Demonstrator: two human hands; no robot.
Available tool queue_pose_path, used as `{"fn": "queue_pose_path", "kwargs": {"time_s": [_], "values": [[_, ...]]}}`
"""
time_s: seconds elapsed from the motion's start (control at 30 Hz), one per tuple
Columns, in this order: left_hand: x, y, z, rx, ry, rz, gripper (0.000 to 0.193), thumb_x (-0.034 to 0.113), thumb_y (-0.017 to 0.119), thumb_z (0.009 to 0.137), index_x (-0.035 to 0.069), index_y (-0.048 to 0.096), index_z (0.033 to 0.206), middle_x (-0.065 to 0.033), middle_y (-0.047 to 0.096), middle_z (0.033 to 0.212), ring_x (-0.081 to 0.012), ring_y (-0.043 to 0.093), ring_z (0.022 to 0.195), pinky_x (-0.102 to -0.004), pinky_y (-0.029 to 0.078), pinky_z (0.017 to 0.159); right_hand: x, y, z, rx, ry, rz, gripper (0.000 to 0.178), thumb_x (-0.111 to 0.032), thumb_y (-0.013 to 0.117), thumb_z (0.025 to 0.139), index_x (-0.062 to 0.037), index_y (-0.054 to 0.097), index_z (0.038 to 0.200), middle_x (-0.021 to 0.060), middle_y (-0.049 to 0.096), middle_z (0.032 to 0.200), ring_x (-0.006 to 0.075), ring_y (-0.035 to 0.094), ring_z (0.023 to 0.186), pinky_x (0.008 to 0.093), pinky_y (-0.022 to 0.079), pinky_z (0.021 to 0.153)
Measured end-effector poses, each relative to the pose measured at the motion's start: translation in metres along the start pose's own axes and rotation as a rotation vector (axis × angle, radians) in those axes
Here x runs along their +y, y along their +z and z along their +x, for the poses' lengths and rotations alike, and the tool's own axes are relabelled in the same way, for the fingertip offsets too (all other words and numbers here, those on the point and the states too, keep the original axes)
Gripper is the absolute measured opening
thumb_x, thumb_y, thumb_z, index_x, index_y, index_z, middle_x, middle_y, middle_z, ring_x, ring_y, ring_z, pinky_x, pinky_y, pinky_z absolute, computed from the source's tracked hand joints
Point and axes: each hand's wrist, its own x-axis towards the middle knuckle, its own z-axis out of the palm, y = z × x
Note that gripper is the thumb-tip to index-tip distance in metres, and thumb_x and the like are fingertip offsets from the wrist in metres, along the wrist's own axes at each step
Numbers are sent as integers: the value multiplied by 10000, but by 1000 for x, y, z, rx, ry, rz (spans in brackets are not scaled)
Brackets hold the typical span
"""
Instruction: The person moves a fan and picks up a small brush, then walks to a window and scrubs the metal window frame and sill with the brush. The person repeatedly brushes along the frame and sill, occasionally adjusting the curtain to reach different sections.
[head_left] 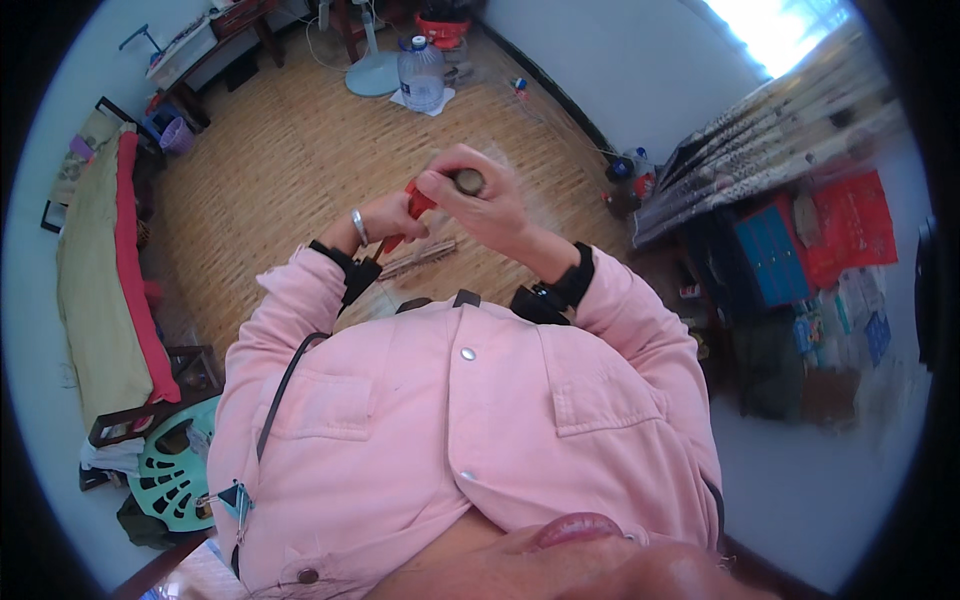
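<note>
My right hand (490,205) is closed around the upper part of a red pole (419,201), whose round brownish end (468,181) sticks out of the fist. Lower on the same pole, my left hand (390,216) is wrapped around it, with a silver bangle at the wrist. The pole slants down toward my left sleeve, and its lower part is hidden behind the black wrist strap (352,277). Below my hands, a flat brownish striped piece (425,260) lies at floor level; whether it joins the pole I cannot tell.
A large clear water bottle (421,78) and a fan base (373,75) stand ahead on the wood-patterned floor (270,150). A bed (95,280) and a green plastic chair (175,475) are on the left. Curtains (770,140) and stacked goods (775,255) line the right.
</note>
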Motion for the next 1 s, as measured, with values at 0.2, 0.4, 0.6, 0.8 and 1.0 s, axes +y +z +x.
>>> {"fn": "queue_pose_path", "kwargs": {"time_s": [0.2,0.4,0.6,0.8,1.0], "values": [[18,-85,171,364,311,-176,330,113,767,721,71,600,1002,41,554,737,-88,534,663,-247,437,593,95,-106,179,9,108,40,203,-162,689,843,-21,597,956,-10,574,768,64,522,686,221,446,609],[1,-207,240,745,184,-473,207,107,755,738,82,592,863,27,576,740,-62,503,602,-211,405,547,196,-217,245,-242,-165,-465,525,-216,720,799,-44,502,1245,97,619,930,165,602,860,291,498,755],[29,-372,357,868,79,-565,139,99,730,747,90,591,755,28,541,650,-25,394,437,-174,288,388,340,-441,205,31,944,-775,416,-245,668,815,20,590,1126,160,654,1048,240,632,956,335,492,795],[42,-437,473,825,67,-511,77,80,683,751,78,607,768,9,602,711,-21,399,458,-169,288,407,382,-536,47,488,1497,-233,165,-162,615,866,-19,617,947,35,583,694,134,540,551,293,431,465],[65,-494,653,874,29,-345,58,46,628,743,77,607,787,1,640,772,-17,428,500,-178,304,425,522,-677,31,610,1478,-136,127,-156,600,872,-30,613,873,21,552,619,141,526,515,306,415,438]]}}
